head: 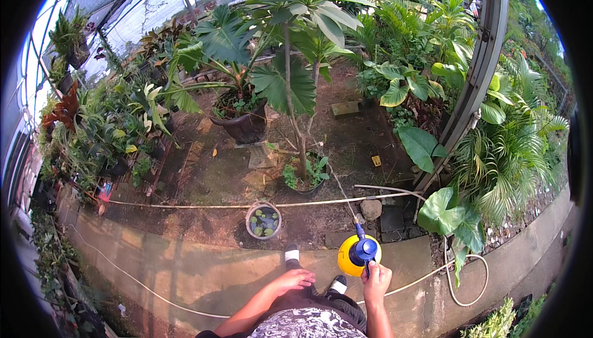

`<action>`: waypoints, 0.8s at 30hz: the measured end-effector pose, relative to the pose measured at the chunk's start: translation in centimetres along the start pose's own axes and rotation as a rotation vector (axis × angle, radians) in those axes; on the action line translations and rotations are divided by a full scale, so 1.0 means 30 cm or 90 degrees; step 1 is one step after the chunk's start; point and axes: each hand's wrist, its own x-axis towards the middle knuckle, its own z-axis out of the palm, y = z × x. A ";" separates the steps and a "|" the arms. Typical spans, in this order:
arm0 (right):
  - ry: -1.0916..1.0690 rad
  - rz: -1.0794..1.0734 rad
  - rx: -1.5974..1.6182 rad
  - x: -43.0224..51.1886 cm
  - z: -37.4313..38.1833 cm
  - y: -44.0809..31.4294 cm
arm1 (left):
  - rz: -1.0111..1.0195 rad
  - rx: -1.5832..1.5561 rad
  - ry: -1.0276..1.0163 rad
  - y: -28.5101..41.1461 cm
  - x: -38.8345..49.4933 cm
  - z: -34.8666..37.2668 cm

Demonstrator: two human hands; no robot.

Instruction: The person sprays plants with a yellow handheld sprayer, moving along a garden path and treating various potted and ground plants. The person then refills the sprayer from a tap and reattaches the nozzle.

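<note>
My right hand grips the dark blue handle of a yellow pump sprayer. From the sprayer's blue nozzle a thin stream of water runs forward to the potted plumeria. Low green plants grow around the plumeria's stem in its dark pot. My left hand is held in front of my body with nothing in it, its fingers a little apart. Ahead of my feet stands a round tub of water with small floating leaves.
A white pipe crosses the ground beyond the tub. Across the concrete path lies a pale hose, looped at the right. A metal post rises at the right among plants. Further back stands a big-leaved plant in a dark pot.
</note>
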 end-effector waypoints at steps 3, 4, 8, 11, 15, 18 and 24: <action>0.026 0.047 0.146 -0.049 0.005 0.024 | -0.002 -0.014 0.023 -0.041 -0.057 -0.034; 0.031 0.014 0.170 -0.065 0.008 0.026 | 0.022 -0.023 0.018 -0.036 -0.053 -0.043; 0.040 -0.095 0.247 -0.142 0.038 -0.011 | 0.104 -0.001 -0.006 0.024 -0.005 -0.079; 0.093 -0.150 0.322 -0.210 0.112 -0.073 | 0.155 0.040 -0.031 0.080 0.017 -0.109; 0.158 -0.207 0.351 -0.281 0.247 -0.160 | 0.184 0.078 -0.071 0.118 -0.020 -0.204; 0.175 -0.227 0.347 -0.333 0.330 -0.206 | 0.175 0.081 -0.091 0.093 -0.061 -0.303; 0.236 -0.117 0.335 -0.465 0.526 -0.203 | 0.109 0.049 -0.066 -0.014 -0.180 -0.569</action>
